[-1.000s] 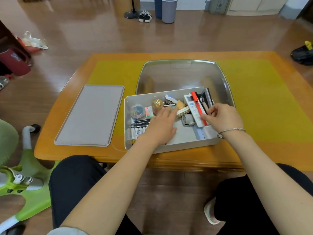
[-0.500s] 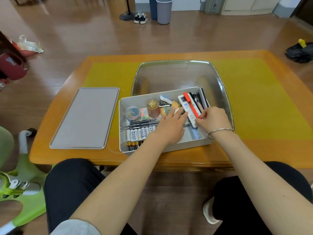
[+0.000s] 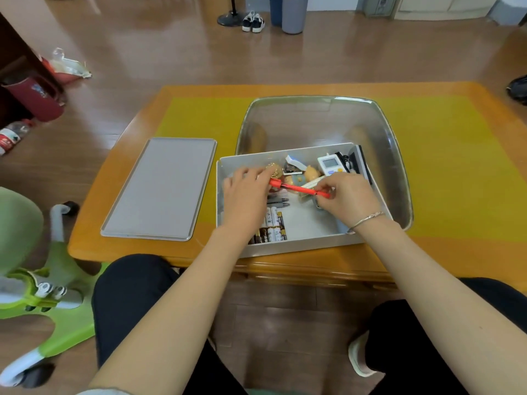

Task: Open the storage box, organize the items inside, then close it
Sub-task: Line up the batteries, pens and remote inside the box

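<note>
The open grey storage box (image 3: 302, 246) sits at the table's near edge, its flat grey lid (image 3: 159, 189) lying to the left. My right hand (image 3: 346, 198) pinches one end of a red pen (image 3: 299, 189), held level above the box. My left hand (image 3: 245, 192) is over the box's left part with its fingers at the pen's other end; whether they grip it I cannot tell. Inside lie several batteries (image 3: 271, 226), dark pens (image 3: 278, 202), a gold-capped bottle (image 3: 275, 169), a white thermometer-like device (image 3: 330, 165) and a black item (image 3: 359, 163).
A large clear plastic tub (image 3: 393, 143) lies behind and around the box on the yellow mat (image 3: 456, 166) of the orange wooden table (image 3: 85, 232). A green chair base (image 3: 51, 309) stands at the left. My knees are under the table edge.
My right hand lifted the red pen off the white device and carried it left across the box. My left hand moved left and up to the pen's other end.
</note>
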Demonstrator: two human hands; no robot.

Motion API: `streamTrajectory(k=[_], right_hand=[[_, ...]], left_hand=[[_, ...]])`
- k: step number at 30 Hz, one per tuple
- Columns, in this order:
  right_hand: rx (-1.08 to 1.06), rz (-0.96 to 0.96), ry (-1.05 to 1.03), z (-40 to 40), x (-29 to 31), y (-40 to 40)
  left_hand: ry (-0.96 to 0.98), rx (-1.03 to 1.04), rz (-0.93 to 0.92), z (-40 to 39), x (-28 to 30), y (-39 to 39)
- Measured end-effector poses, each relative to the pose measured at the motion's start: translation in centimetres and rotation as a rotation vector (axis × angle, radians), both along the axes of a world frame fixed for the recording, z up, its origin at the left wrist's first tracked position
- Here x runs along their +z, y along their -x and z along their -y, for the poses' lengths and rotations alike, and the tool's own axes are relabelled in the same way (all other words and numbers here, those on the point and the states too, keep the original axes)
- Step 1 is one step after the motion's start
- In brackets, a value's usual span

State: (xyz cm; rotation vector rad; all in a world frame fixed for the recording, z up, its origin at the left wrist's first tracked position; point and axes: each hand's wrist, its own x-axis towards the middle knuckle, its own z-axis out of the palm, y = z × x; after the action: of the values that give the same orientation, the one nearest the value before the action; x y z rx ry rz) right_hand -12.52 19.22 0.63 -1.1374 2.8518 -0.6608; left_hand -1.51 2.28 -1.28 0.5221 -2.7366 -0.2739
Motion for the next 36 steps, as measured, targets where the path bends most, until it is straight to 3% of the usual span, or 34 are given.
streamTrajectory(k=[4,9,15,19,24,30,36], right_hand=[[0.080,0.013,0.000,1.9,-0.5,-0.5],[0.180,0.056,-0.189,4.5,-1.8,0.1],[0.268,-0.139,-0.361,7.2,-2.1,0.0],[0.215,-0.221,-0.460,8.4,-2.1,0.4],[0.192,-0.275,-0.436,9.5,-3.3,0.3],[0.179,-0.337,-0.517,10.3,-4.3,0.1],[0.162,-0.345,-0.571,10.6,-4.3,0.1]], left_hand=[[0.045,-0.007,0.059,2.1,-0.5,-2.2],[-0.019,0.052,0.030,3.4,-0.8,-3.5],[-0.031,0.106,-0.006,4.2,-1.3,-4.3],[0.015,0.135,0.041,3.6,-1.6,-4.3],[-0.045,-0.014,0.036,1.8,-1.8,-4.3],[-0.298,-0.060,0.448,0.1,-2.3,-3.2],[-0.409,-0.008,0.637,0.3,-2.4,-2.4]])
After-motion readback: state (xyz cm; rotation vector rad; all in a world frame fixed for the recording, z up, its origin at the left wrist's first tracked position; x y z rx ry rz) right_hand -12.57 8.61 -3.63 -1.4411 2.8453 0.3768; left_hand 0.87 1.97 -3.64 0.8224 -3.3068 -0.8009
